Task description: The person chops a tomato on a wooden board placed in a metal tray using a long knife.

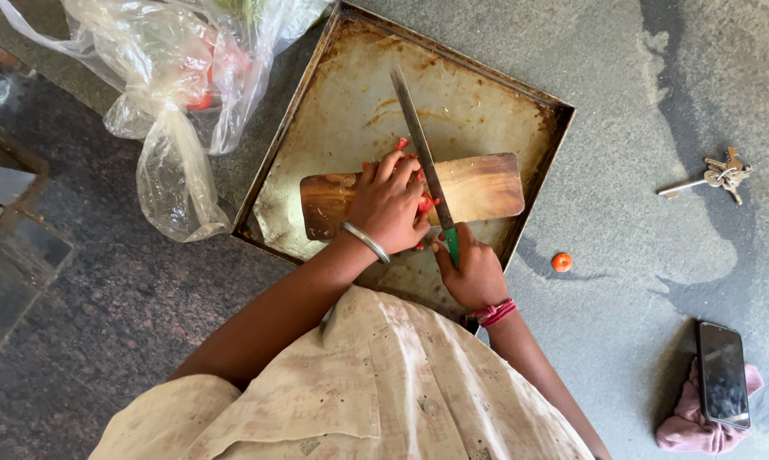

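The right hand (pixel 474 274) has its grip clamped on the green handle of a long knife (pixel 423 162), whose blade points to 11 o'clock. The left hand (pixel 390 204) presses closed fingers on red tomato pieces (pixel 424 204) on the wooden cutting board (pixel 487 187). The board lies inside a rusty metal tray (pixel 350 102). At 3 o'clock a small tomato (pixel 562 262) sits on the desk (pixel 623 102).

I work over a mottled grey stone floor (pixel 640 102), brightly lit, with darker damp patches. Left of that grey stretch the stone turns dark and speckled (pixel 120 298), and beyond it, at the far left edge, sits shadowed glassy furniture (pixel 10 230)
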